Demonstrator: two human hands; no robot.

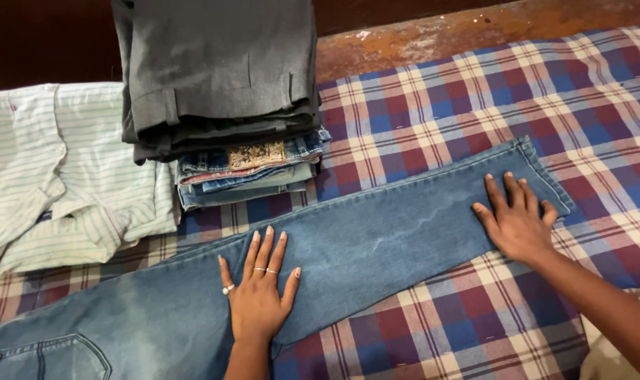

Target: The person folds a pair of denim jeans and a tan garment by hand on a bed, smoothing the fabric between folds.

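Observation:
A pair of blue jeans (376, 236) lies stretched flat across a checked red, blue and white bedsheet (474, 98), waist at the lower left, leg hem at the right. My left hand (258, 288), wearing rings, presses flat on the middle of the jeans with fingers spread. My right hand (515, 219) rests flat on the leg near the hem, fingers apart. Neither hand grips anything.
A stack of folded clothes (221, 91), grey trousers on top and jeans beneath, stands behind the jeans. A pale striped shirt (59, 169) lies folded at the left. A worn reddish wooden edge (460, 32) runs along the back.

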